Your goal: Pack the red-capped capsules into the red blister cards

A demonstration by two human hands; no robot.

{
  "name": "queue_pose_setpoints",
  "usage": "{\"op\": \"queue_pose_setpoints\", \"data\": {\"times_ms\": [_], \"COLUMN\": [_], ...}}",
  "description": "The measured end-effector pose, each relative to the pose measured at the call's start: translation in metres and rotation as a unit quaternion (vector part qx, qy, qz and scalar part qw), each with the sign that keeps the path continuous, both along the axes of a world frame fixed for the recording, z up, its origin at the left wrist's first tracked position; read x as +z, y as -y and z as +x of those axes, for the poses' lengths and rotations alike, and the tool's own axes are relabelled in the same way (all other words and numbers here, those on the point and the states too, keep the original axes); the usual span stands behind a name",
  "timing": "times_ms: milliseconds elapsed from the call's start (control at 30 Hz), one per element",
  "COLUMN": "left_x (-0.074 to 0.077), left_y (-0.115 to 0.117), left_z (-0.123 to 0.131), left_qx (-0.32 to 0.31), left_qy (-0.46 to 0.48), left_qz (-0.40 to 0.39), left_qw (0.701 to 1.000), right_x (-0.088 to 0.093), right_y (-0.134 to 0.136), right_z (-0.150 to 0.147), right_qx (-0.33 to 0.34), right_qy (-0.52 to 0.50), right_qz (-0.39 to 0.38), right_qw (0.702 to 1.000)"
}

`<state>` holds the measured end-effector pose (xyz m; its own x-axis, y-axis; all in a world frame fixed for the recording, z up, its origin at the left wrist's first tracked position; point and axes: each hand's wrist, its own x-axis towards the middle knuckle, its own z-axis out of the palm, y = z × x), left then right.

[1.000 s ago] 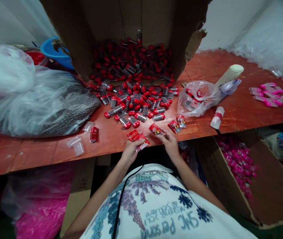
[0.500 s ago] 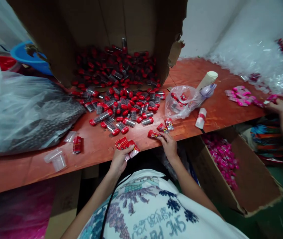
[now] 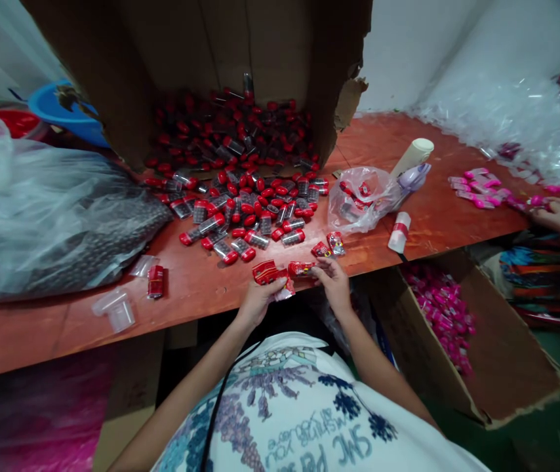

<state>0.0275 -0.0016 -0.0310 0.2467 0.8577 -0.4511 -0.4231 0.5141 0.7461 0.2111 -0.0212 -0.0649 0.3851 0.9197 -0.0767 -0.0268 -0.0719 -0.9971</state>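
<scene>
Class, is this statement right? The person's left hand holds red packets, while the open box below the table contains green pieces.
One detail is wrong: the head view shows pink pieces, not green, in the open box below the table. The left hand does hold red packets.

I hold a few packets (image 3: pixel 264 273) in my left fingers (image 3: pixel 275 286) and another packet (image 3: pixel 300 268) in my right fingers (image 3: pixel 326 272), at the near edge of the table (image 3: pixel 201 282). Just beyond the right fingers lie two loose packets (image 3: pixel 336 244); farther right of those fingers rest a bag (image 3: pixel 349 223) and a roll (image 3: pixel 399 233). Ahead of both sets of fingers, my head camera shows containers (image 3: pixel 256 239) spread out of a carton (image 3: pixel 280 46) behind. Left of my left fingers lie tubes (image 3: pixel 121 316), with a sack (image 3: pixel 63 210) beyond. Rightward and below finger level, a box (image 3: pixel 511 367) stands partly under the table, pieces (image 3: pixel 440 318) inside.
</scene>
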Motion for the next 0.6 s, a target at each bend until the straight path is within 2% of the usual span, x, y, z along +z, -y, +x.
{"op": "queue_pose_setpoints", "data": {"times_ms": [100,233,367,433,600], "left_x": [-0.005,-0.013,-0.016,-0.017,-0.02], "left_y": [-0.001,0.001,0.005,0.007,0.01], "left_z": [0.005,0.006,0.007,0.008,0.008], "left_qx": [-0.022,0.04,0.065,0.07,0.084], "left_qy": [-0.008,-0.024,-0.025,-0.034,-0.045], "left_qz": [0.028,0.046,0.051,0.059,0.058], "left_qw": [0.999,0.998,0.996,0.995,0.994], "right_x": [0.005,0.011,0.011,0.009,0.006], "right_y": [0.003,0.006,0.007,0.008,0.008], "right_z": [-0.007,-0.014,-0.017,-0.017,-0.017], "right_qx": [0.028,0.053,0.068,0.056,-0.014], "right_qy": [-0.028,-0.05,-0.078,-0.076,-0.068], "right_qz": [0.007,0.005,-0.015,-0.024,0.01], "right_qw": [0.999,0.997,0.995,0.995,0.998]}}
